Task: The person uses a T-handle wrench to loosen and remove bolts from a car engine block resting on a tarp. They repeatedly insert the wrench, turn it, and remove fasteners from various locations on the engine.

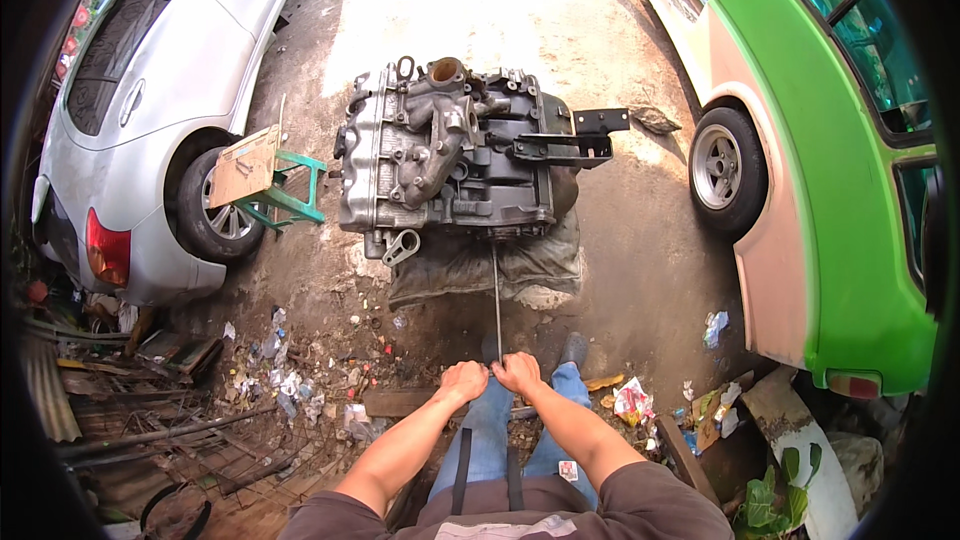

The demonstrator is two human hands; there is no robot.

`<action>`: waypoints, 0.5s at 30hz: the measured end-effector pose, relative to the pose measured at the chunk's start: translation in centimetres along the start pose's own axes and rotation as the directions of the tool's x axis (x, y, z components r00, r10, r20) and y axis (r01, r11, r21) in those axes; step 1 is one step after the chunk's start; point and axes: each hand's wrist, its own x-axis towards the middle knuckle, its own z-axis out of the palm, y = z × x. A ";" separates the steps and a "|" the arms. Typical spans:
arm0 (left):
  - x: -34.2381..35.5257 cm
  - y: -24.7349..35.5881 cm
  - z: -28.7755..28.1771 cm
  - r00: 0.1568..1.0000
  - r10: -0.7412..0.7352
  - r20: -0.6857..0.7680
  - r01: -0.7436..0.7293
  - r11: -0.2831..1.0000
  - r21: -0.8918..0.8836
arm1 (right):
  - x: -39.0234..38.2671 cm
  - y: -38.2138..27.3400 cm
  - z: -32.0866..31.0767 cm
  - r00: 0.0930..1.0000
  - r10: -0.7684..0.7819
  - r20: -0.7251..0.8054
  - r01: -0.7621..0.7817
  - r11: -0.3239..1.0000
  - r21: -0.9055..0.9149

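A car engine block (470, 155) with a grey intake manifold (435, 155) rests on a dark, dirty cushion-like sack (440, 275) on the ground in front of me. A long, thin metal bar (497, 295) runs from the engine's near end back to my hands. My left hand (464, 381) is closed at the bar's near end, just left of it. Beside it, almost touching, my right hand (517, 373) is closed round the same end. The grips hide the bar's end, and its contact with the engine is too small to make out.
On the left, a green stool (300, 190) carrying a wooden board (245, 168) stands beside a silver car (165, 110). A green and pink vehicle (850, 210) flanks the right. Litter (290, 390), planks (685, 455) and scrap metal (130, 350) lie around my feet.
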 end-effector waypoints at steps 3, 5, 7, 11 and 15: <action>-0.8 1.1 -0.4 0.999 0.043 0.014 -0.043 0.999 0.027 | 0.4 0.7 1.9 0.985 -0.113 -0.130 0.133 0.979 0.153; -0.8 1.4 -1.1 0.996 0.090 -0.001 -0.089 0.981 0.173 | 1.2 -0.4 3.9 0.954 -0.186 -0.235 0.256 0.913 0.317; -1.6 -1.0 -2.6 0.999 -0.021 -0.036 0.027 0.986 0.162 | 2.0 -2.3 5.6 0.990 -0.104 -0.090 0.133 0.898 0.420; -2.9 -2.4 -4.2 0.997 -0.056 -0.061 0.065 0.986 0.156 | 1.6 -4.9 3.9 0.995 -0.046 -0.090 0.071 0.952 0.298; -4.2 -2.9 -4.5 0.996 -0.026 -0.089 0.030 0.999 0.044 | 0.4 -6.3 0.1 0.998 -0.060 -0.018 0.062 0.982 0.176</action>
